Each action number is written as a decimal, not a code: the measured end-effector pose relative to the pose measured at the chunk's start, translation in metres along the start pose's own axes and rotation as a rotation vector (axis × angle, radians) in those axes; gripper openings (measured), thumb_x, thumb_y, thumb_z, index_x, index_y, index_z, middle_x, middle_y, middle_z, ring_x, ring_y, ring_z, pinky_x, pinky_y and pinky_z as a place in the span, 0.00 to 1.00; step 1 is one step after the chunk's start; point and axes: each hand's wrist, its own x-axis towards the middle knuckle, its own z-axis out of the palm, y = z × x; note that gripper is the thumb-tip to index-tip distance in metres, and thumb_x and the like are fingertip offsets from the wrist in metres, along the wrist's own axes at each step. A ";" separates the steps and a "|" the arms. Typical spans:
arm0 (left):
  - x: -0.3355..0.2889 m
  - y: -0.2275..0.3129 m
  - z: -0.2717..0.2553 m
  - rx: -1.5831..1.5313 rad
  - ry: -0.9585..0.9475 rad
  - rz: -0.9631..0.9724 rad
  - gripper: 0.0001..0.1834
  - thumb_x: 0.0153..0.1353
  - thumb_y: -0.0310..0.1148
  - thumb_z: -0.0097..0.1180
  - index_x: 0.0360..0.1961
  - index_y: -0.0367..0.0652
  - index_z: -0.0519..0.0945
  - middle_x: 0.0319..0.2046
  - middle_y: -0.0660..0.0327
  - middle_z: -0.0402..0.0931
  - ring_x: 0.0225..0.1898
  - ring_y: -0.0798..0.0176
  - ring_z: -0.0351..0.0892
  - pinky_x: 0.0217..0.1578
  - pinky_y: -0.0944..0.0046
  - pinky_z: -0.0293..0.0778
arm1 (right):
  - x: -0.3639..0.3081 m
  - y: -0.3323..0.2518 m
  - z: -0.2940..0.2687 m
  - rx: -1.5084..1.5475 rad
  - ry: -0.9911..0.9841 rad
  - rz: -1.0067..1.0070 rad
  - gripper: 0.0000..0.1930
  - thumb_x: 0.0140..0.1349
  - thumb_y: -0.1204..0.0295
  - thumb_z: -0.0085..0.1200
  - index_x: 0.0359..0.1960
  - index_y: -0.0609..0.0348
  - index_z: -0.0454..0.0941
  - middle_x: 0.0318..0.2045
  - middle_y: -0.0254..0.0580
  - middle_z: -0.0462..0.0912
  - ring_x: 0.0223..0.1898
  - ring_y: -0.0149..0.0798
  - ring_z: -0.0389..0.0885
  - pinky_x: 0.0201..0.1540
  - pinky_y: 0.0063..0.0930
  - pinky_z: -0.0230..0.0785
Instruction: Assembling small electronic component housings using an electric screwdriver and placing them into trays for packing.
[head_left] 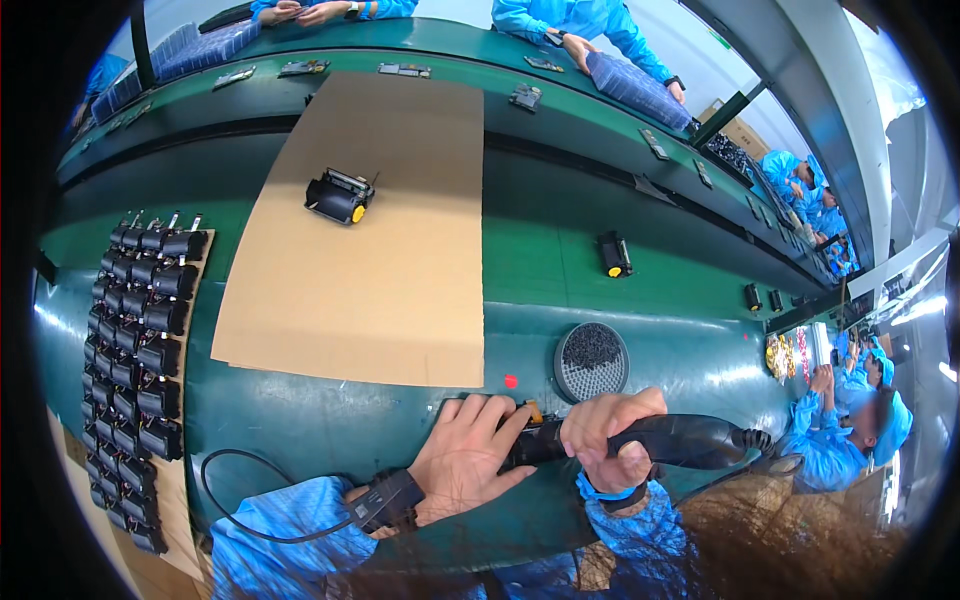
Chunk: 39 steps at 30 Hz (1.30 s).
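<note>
My right hand [608, 428] is wrapped around a black electric screwdriver [690, 441], which lies almost level with its cord end to the right. The tool's front end points left at a small dark part with a yellow-brown tab [535, 411]. Over that part rests my left hand [462, 452], back up, fingers bent down on its far side and thumb stretched toward the screwdriver. Most of the part is hidden beneath the palm and fingers. Just beyond my right hand stands a round grey dish [591, 363] of small black screws.
A cardboard sheet [350, 300] carries a black module with a yellow wheel [341, 196]. Rows of black modules [140, 340] fill a board at left. Another module [615, 255] sits right of the cardboard. A cable runs from my left wrist strap [388, 500]. Co-workers sit across and right.
</note>
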 end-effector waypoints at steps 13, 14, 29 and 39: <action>-0.001 -0.001 0.003 0.009 0.022 0.012 0.37 0.53 0.48 0.68 0.60 0.38 0.75 0.49 0.56 0.69 0.51 0.54 0.69 0.49 0.56 0.64 | 0.004 -0.002 0.010 -0.060 -0.044 0.066 0.10 0.62 0.74 0.57 0.34 0.58 0.66 0.18 0.37 0.69 0.18 0.34 0.69 0.21 0.33 0.65; -0.001 -0.001 0.003 0.009 0.019 0.009 0.37 0.53 0.49 0.68 0.60 0.38 0.75 0.49 0.56 0.69 0.50 0.53 0.69 0.49 0.56 0.64 | 0.005 -0.002 0.012 -0.094 -0.042 0.067 0.09 0.62 0.76 0.55 0.33 0.58 0.66 0.18 0.37 0.69 0.18 0.34 0.68 0.22 0.32 0.65; 0.000 0.005 0.004 0.041 0.019 0.036 0.36 0.55 0.50 0.68 0.60 0.42 0.75 0.50 0.57 0.69 0.49 0.52 0.68 0.49 0.55 0.65 | 0.002 -0.002 -0.008 0.090 -0.040 -0.033 0.10 0.66 0.72 0.56 0.35 0.56 0.64 0.18 0.34 0.67 0.18 0.32 0.66 0.23 0.32 0.65; -0.016 0.055 -0.073 0.117 -0.012 -0.126 0.30 0.49 0.42 0.74 0.53 0.45 0.79 0.50 0.58 0.68 0.54 0.53 0.70 0.54 0.54 0.72 | -0.002 -0.048 -0.072 0.171 0.219 -0.220 0.08 0.69 0.67 0.48 0.35 0.51 0.62 0.16 0.30 0.63 0.15 0.29 0.61 0.21 0.29 0.61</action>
